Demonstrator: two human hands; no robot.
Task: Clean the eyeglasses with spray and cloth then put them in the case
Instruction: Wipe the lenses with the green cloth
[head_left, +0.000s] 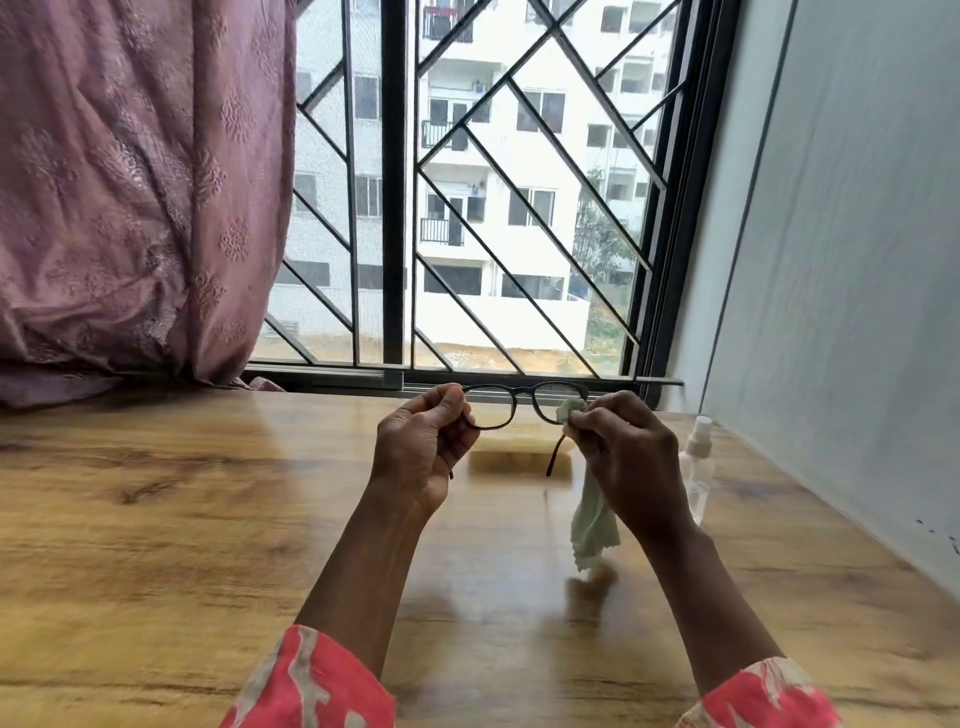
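Eyeglasses (511, 408) held above table (156, 519), near its window edge. Left hand (421, 452) fingers pinch the frame's left end; right hand (631, 457) fingers pinch cloth (592, 525) onto right lens. Spray bottle (696, 467) stands right of eyeglasses, beside wall. Bare wood lies left of eyeglasses.

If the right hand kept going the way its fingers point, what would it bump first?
The right hand pinches the cloth with fingers pointing left, so it would probably press straight into the near lens of the glasses, though depth is hard to judge.
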